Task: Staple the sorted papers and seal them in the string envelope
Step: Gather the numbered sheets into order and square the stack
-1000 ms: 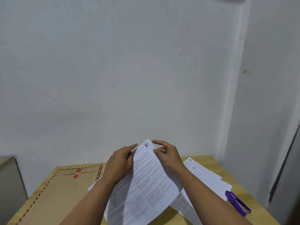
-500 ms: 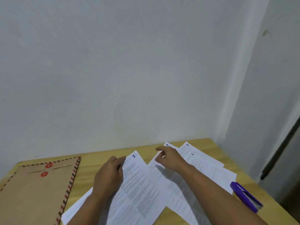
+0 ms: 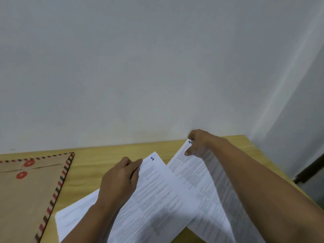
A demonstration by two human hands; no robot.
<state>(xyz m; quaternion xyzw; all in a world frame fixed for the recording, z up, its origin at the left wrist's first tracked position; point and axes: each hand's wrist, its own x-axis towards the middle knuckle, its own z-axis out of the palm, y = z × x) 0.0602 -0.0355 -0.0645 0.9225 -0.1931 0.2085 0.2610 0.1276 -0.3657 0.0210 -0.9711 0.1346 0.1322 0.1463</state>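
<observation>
Printed white sheets lie fanned on the wooden table point(image 3: 108, 155). My left hand point(image 3: 121, 178) rests on the left edge of the sheet numbered 2 point(image 3: 157, 192), its fingers curled on the paper's top corner. My right hand point(image 3: 198, 142) pinches the top corner of the sheet numbered 4 point(image 3: 191, 171) and holds that corner raised off the table. Another white sheet point(image 3: 73, 218) sticks out under my left forearm. The brown string envelope point(image 3: 26, 195), with red-striped edges and two red buttons, lies flat at the left. The stapler is out of view.
A white wall rises right behind the table's far edge. The table's right edge runs under my right forearm, with a grey wall and a dark vertical strip point(image 3: 308, 171) beyond it.
Sheet 2 went down from both hands onto the table. My right hand moved right to sheet 4 and has lifted its top corner. The view tilted and shifted, so the purple stapler left the frame.
</observation>
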